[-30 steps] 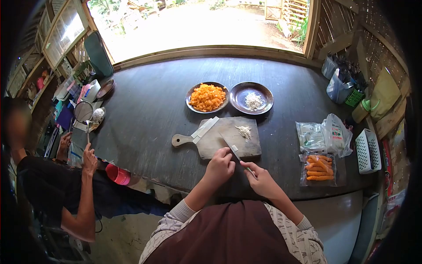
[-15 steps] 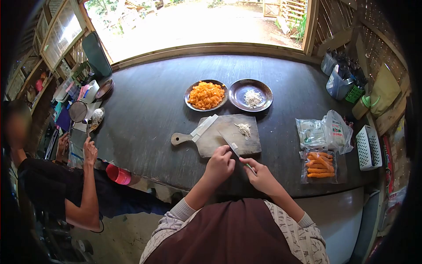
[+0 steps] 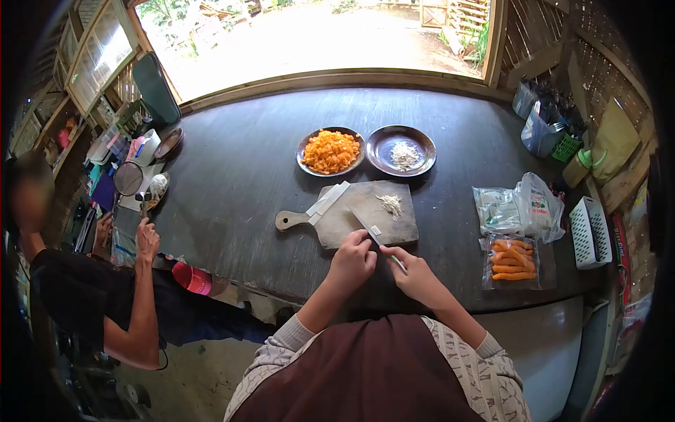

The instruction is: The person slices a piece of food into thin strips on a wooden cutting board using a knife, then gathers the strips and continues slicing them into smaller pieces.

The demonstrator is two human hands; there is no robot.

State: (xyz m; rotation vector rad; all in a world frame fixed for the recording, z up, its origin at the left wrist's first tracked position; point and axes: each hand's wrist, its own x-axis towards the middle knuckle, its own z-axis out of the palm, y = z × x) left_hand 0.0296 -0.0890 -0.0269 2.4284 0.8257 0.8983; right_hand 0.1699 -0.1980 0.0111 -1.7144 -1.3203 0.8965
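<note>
In my right hand is a knife, its blade slanting up and left over the wooden cutting board. A small pale patch shows on the blade near my fingers. My left hand is closed, knuckles bent, at the board's front edge just left of the blade; I cannot tell what is in its fingers. Long white strips lie along the board's left side by the handle. Toward its upper right sits a small heap of thin white shreds.
Behind the board stand a plate of diced orange pieces and a dark plate with white shreds. Rightward lie plastic packages, bagged carrots and a white basket. Another person works at the left, holding utensils.
The view has shifted slightly. The knife and both my hands stay in nearly the same place at the board's front. The person at the left has moved a little.
</note>
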